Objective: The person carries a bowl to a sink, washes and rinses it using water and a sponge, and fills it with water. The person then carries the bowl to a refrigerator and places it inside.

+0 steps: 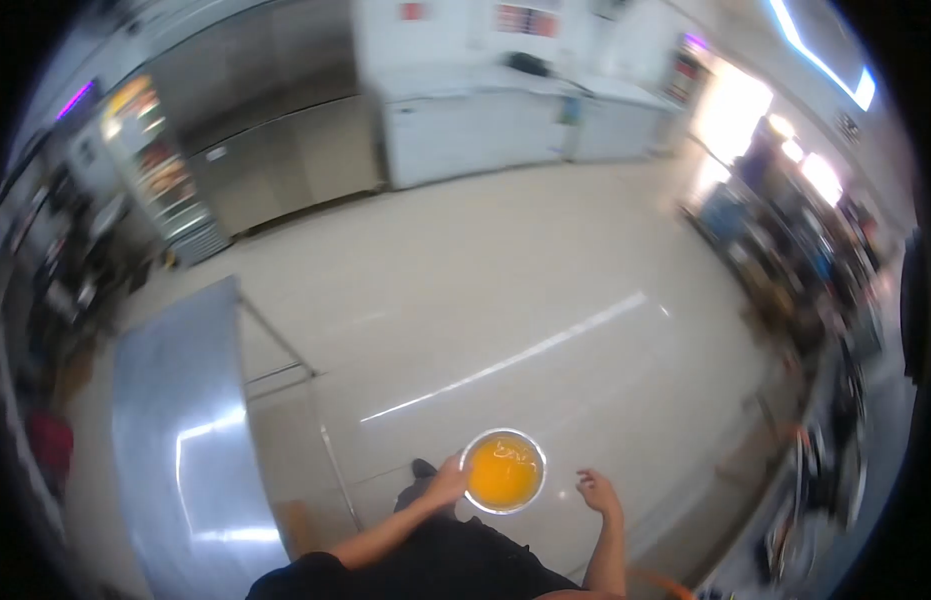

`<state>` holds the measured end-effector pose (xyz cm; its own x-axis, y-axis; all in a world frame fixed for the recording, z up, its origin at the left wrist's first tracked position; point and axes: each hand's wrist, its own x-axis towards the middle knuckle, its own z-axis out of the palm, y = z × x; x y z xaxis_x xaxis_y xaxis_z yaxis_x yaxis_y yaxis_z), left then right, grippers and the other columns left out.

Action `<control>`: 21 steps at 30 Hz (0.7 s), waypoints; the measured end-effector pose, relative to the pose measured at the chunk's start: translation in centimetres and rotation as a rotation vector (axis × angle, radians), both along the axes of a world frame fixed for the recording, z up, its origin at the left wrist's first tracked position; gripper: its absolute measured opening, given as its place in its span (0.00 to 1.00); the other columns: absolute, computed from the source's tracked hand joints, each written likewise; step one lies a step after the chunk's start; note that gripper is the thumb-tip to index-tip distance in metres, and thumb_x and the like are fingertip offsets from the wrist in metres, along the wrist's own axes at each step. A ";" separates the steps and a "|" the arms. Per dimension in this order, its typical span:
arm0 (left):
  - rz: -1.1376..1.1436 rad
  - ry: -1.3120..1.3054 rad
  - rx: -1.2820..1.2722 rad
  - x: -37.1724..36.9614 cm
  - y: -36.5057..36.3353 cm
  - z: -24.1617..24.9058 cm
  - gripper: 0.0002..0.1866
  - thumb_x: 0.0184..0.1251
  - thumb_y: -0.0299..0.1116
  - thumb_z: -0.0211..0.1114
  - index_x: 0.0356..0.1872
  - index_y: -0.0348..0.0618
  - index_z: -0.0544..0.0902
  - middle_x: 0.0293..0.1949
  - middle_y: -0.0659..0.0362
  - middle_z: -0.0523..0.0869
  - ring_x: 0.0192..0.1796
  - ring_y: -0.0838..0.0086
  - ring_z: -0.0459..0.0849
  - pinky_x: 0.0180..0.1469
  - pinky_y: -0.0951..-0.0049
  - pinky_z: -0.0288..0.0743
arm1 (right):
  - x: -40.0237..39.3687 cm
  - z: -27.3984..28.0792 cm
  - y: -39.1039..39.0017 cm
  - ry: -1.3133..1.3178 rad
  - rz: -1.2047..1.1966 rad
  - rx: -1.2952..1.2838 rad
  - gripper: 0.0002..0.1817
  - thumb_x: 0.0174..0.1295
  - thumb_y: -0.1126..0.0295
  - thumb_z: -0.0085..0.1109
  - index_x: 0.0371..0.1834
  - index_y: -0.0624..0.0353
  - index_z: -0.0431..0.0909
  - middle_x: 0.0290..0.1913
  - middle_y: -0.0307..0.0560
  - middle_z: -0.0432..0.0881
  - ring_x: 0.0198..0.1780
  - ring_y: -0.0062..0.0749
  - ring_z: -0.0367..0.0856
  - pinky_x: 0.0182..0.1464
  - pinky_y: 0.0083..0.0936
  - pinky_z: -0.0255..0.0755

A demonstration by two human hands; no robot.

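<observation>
A round metal bowl (pixel 542 487) with a shiny rim is in front of my body, at the lower middle of the head view. Inside it is a yellow-orange liquid (pixel 504 471) that looks like beaten egg, with some bubbles on top. My left hand (pixel 449 482) grips the bowl by its left rim; part of the fingers is hidden. To the right of the bowl and apart from it, my right hand (pixel 597 492) hangs in the air, its fingers loosely bent with nothing in them.
A stainless steel table (pixel 175 390) stands at left, its legs reaching onto the tiled floor (pixel 465 270). Behind are a steel refrigerator (pixel 285 165), a lit display cooler (pixel 160 175) and white counters (pixel 475 135). Cluttered worktops with blurred kitchenware (pixel 785 270) line the right side.
</observation>
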<state>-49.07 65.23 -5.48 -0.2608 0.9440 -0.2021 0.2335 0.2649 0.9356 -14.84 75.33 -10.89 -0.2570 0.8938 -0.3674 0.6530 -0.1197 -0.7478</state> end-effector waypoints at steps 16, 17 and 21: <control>1.033 -0.177 0.058 -2.0 3.2 -2.9 0.21 0.65 0.32 0.53 0.58 0.35 0.72 0.49 0.41 0.81 0.54 0.54 0.80 0.55 0.62 0.72 | 5.7 -16.2 26.7 -0.431 0.601 -0.247 0.10 0.58 0.66 0.52 0.34 0.61 0.79 0.29 0.52 0.81 0.27 0.37 0.80 0.27 0.33 0.74; 1.067 -0.228 0.036 -1.4 3.4 -3.6 0.21 0.66 0.32 0.52 0.59 0.36 0.71 0.49 0.42 0.81 0.53 0.57 0.80 0.52 0.63 0.75 | 6.8 -16.1 30.6 -0.499 0.634 -0.146 0.10 0.58 0.66 0.52 0.33 0.61 0.79 0.30 0.53 0.82 0.28 0.38 0.81 0.28 0.34 0.75; 1.166 -0.323 0.125 2.1 3.7 -1.2 0.21 0.71 0.31 0.49 0.63 0.40 0.67 0.50 0.48 0.80 0.46 0.65 0.84 0.39 0.66 0.82 | 9.4 -17.6 48.7 -0.770 0.777 0.382 0.10 0.57 0.66 0.53 0.28 0.62 0.80 0.32 0.57 0.83 0.32 0.41 0.83 0.31 0.36 0.76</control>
<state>-46.98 68.94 -6.70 -0.9205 0.1945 -0.3390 -0.3328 0.0646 0.9408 -5.40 124.03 -28.47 -0.6110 0.6797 -0.4057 0.7498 0.6613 -0.0214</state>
